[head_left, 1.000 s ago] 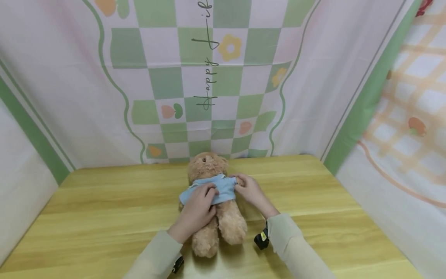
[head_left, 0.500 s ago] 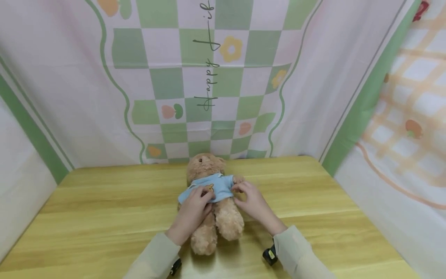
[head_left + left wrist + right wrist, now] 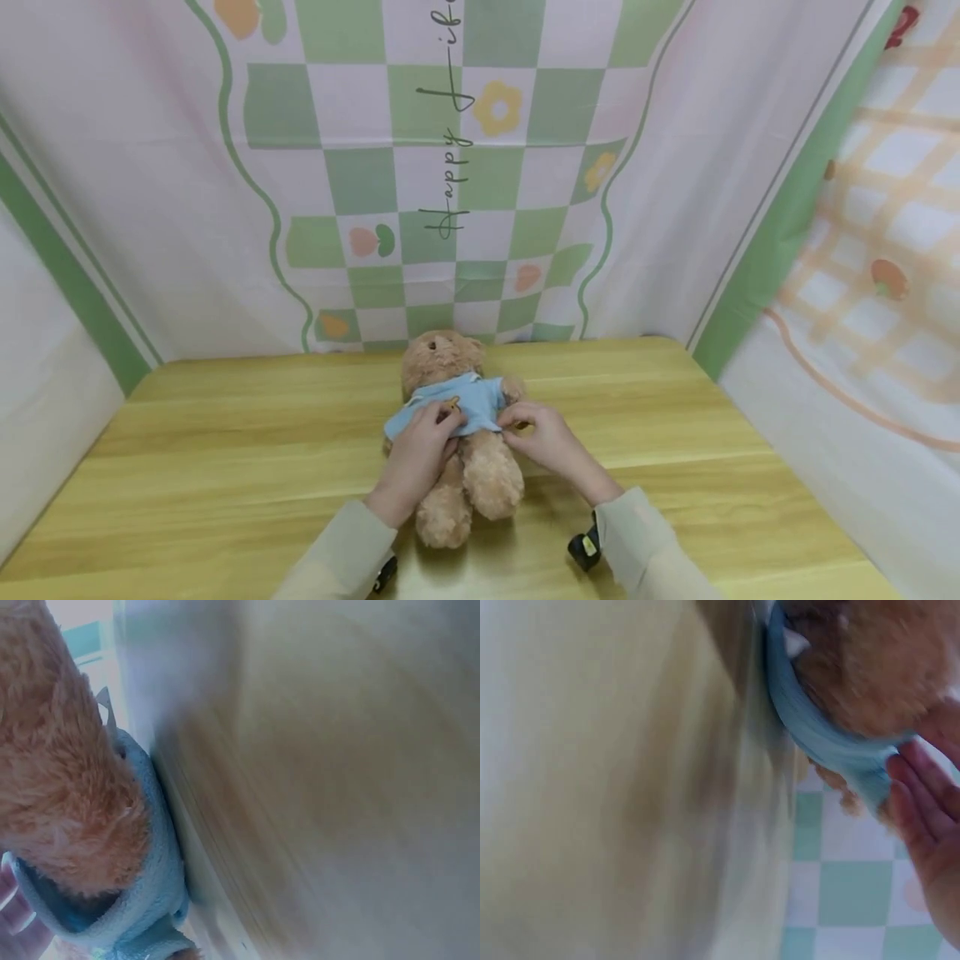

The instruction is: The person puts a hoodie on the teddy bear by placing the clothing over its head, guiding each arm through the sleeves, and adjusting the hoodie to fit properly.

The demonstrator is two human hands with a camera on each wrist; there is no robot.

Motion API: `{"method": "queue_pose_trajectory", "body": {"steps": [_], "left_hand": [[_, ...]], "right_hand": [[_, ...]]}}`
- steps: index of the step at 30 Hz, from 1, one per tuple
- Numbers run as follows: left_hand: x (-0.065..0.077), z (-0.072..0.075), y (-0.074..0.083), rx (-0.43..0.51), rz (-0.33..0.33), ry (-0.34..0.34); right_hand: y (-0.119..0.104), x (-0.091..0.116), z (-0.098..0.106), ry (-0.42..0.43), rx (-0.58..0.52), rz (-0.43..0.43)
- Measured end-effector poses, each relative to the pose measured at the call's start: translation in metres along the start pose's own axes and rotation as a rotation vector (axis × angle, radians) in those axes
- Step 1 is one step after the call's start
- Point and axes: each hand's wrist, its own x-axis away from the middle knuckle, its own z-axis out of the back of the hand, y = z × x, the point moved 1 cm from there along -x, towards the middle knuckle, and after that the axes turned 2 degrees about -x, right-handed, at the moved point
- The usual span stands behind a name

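A brown teddy bear (image 3: 491, 483) lies on its back on the wooden table, head toward the rear wall. It wears a light blue shirt (image 3: 480, 404) with a small yellow figure on the front. My left hand (image 3: 416, 450) lies over the shirt's lower front, thumb and curled fingers gripping the cloth near the hem; in the left wrist view its fingers (image 3: 19, 922) show at the gaping hem. With thumb and fingers, my right hand (image 3: 547, 433) pinches the hem at the bear's right-hand side in view. The right wrist view shows that hand (image 3: 937, 817) on the blue edge below the fur.
The yellowish wooden table (image 3: 225, 467) extends on both sides of the bear. Behind it hangs a checkered green and white cloth (image 3: 360, 175) with lettering. White cloth walls stand left and right. Black wrist cameras (image 3: 583, 548) sit under the sleeves.
My right hand has left the bear's arm and sleeve end and moved down to the shirt hem, where it pinches the cloth. My left hand has stayed on the shirt front; the bear shifted slightly left.
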Motion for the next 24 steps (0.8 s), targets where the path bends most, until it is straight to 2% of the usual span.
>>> {"method": "queue_pose_trajectory", "body": {"steps": [2,6,8,13,16,20,22,24], "left_hand": [[-0.001,0.000,-0.001,0.006,-0.009,0.011],[-0.001,0.000,-0.003,0.027,-0.012,0.012],[-0.002,0.000,-0.004,0.035,-0.015,0.006],[-0.005,0.004,-0.009,0.080,-0.045,-0.016],[-0.006,0.010,-0.017,0.135,-0.034,-0.008],[-0.004,0.025,-0.037,0.169,0.094,0.044],[-0.002,0.032,-0.048,0.192,0.187,0.045],[0.001,0.036,-0.059,0.227,0.279,0.012]], "right_hand": [[0.002,-0.002,0.002,0.019,-0.011,-0.014],[0.006,-0.010,0.004,0.167,-0.071,-0.092],[0.008,-0.016,0.004,0.196,-0.107,-0.134],[0.014,-0.027,0.000,0.071,-0.179,-0.261],[0.018,-0.029,-0.004,0.048,-0.208,-0.306],[0.020,-0.029,-0.007,0.084,-0.254,-0.324],[0.020,-0.028,-0.008,0.096,-0.266,-0.320],[0.020,-0.028,-0.009,0.110,-0.263,-0.321]]}}
